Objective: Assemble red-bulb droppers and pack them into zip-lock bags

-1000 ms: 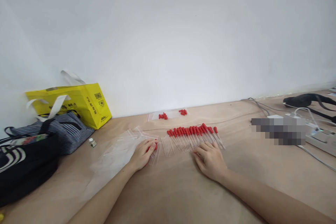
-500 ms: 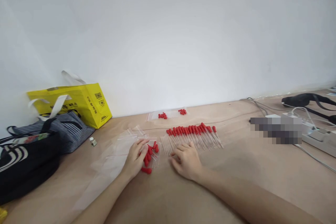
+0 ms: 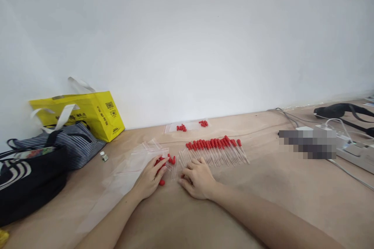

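My left hand (image 3: pixel 150 176) lies over a small pile of red rubber bulbs (image 3: pixel 172 159), its fingers partly spread on top of them; some bulbs show past its fingertips. My right hand (image 3: pixel 198 179) rests on the table with curled fingers, just below a row of clear droppers with red bulbs (image 3: pixel 216 144); anything inside its fingers is hidden. Between the hands lie several thin clear tubes (image 3: pixel 174 171). Clear zip bags (image 3: pixel 128 171) are spread out left of and beneath my left hand.
Against the wall lie filled clear bags (image 3: pixel 191 126) with red bulbs. A small bottle (image 3: pixel 103 156), a yellow bag (image 3: pixel 108 116), a striped bag (image 3: pixel 87 146) and a black bag (image 3: pixel 37 183) stand left. At right are a power strip (image 3: pixel 356 157), cables and a black strap (image 3: pixel 336 111).
My left hand has moved a little right, covering more of the red bulbs. My right hand has shifted left toward the thin tubes, its fingers still curled.
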{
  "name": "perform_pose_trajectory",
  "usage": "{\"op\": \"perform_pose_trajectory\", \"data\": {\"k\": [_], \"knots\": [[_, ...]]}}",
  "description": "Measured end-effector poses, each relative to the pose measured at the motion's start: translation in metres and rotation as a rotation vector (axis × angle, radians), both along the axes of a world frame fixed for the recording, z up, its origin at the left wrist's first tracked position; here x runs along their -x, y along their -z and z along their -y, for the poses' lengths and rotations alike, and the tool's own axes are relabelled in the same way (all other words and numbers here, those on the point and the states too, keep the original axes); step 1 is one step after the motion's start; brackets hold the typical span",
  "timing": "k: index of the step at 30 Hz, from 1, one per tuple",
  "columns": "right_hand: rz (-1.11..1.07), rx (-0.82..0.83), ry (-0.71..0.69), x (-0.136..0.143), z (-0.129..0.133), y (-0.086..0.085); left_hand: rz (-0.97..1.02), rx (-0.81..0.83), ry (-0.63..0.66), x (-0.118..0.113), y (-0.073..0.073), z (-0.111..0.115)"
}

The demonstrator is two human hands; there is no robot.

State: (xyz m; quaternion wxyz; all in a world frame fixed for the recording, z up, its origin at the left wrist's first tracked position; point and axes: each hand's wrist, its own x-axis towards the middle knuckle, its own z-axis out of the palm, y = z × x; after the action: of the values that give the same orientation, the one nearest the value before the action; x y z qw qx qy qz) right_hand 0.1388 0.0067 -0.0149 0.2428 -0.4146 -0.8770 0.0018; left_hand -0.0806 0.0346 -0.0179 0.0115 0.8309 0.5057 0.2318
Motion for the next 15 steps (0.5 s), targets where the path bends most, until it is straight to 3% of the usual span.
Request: {"op": "perform_pose_trajectory", "data": {"k": [8, 15], "knots": [[-0.126, 0.094, 0.186, -0.003, 0.000, 0.002, -0.009, -0.060, -0.054, 0.006, -0.005, -0.002], [-0.026, 0.115, 0.333, 0.011, -0.001, -0.002, -0.087, -0.182, -0.156, -0.029, -0.019, -0.005]]}}
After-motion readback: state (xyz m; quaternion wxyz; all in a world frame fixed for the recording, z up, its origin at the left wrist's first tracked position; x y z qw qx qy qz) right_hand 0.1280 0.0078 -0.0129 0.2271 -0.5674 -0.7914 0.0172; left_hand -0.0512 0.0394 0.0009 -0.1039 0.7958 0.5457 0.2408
